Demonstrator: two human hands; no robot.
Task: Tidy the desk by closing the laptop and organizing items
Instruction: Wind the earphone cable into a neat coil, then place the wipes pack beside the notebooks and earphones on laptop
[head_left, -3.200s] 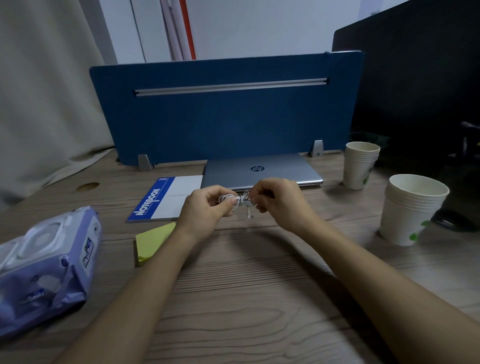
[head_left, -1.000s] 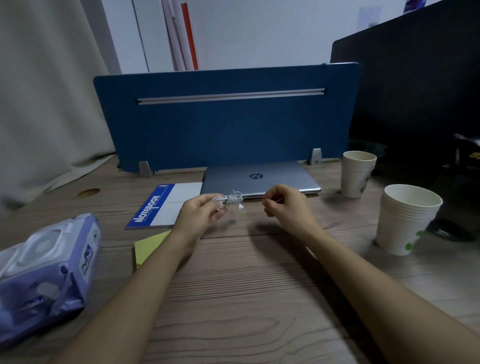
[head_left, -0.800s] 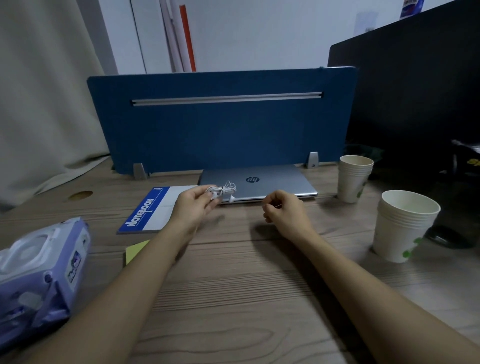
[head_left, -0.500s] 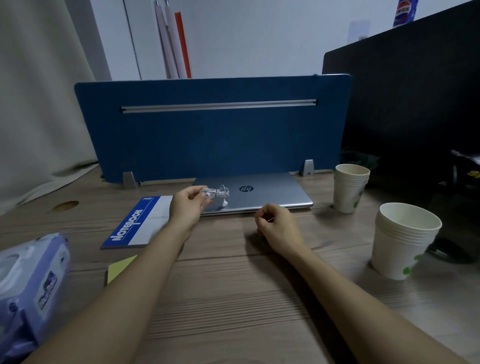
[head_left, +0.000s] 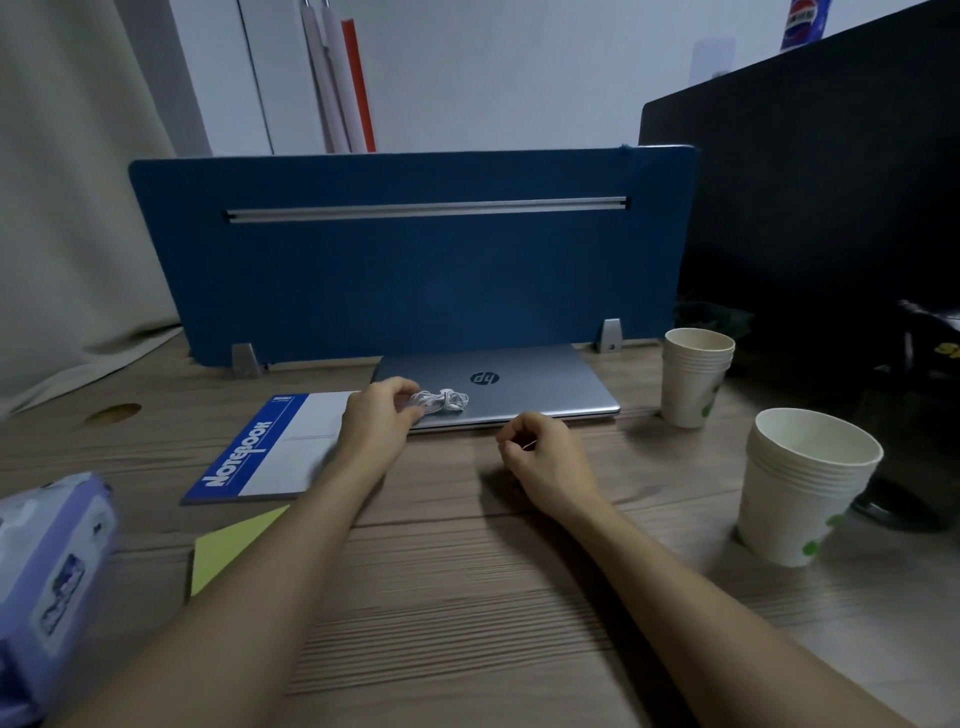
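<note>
A: Where is the laptop (head_left: 524, 382) found?
B: It is seen shut and flat at twelve o'clock on the desk (head_left: 467, 597), just in front of the blue divider (head_left: 415, 270).

A: And the white cord (head_left: 439, 400)?
B: A coiled bundle is laid on the lid's near left part. It is touched by the fingertips of the left hand (head_left: 379, 415), which are curled loosely around its left end; whether it is pinched cannot be told.

A: The right hand (head_left: 540, 460)?
B: It is held over the desk just before the laptop's front edge, fingers curled inward, nothing gripped.

A: What else is seen?
B: A notebook (head_left: 275, 447) is placed at ten o'clock, touching the laptop's left side. A yellow pad (head_left: 228, 545) lies at nine, a wipes pack (head_left: 47, 582) farther left. Two stacks of paper cups are set at two o'clock, the far stack (head_left: 693, 379) and the near stack (head_left: 800, 488).
</note>
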